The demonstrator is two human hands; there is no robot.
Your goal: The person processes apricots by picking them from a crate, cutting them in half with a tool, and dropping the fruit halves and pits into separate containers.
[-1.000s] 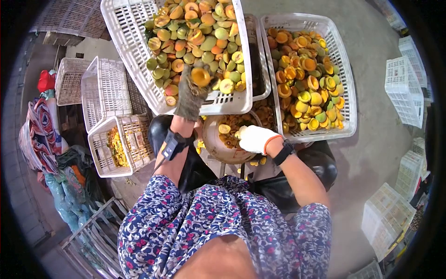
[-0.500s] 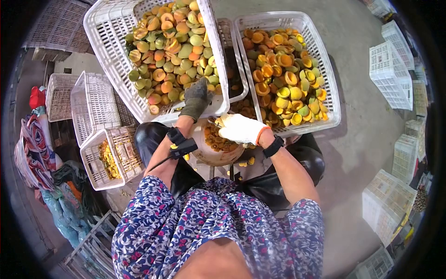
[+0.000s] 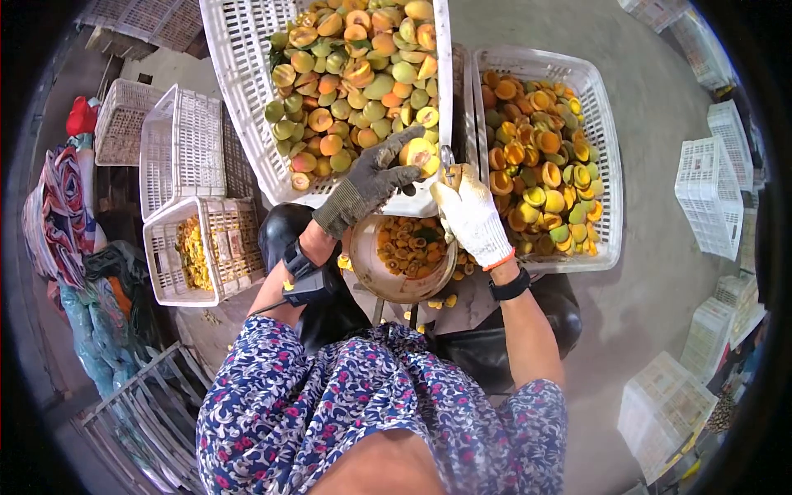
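Coring seems in hand: 1 fruit half (image 3: 421, 156) is pinched in the fingers of the left hand (image 3: 370, 180), just beside a metal tool (image 3: 450, 172) clasped by the right hand (image 3: 472, 217); steady alignment seems called for.

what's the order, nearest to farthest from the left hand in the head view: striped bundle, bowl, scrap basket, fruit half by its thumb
1. Fruit half, just right of the left hand
2. Bowl, below
3. Scrap basket, lower left
4. Striped bundle, far left

The tool (image 3: 448, 156) looks like shiny metal, the gloves (image 3: 477, 224) matt knitted cloth, the crates (image 3: 234, 91) smooth plastic.
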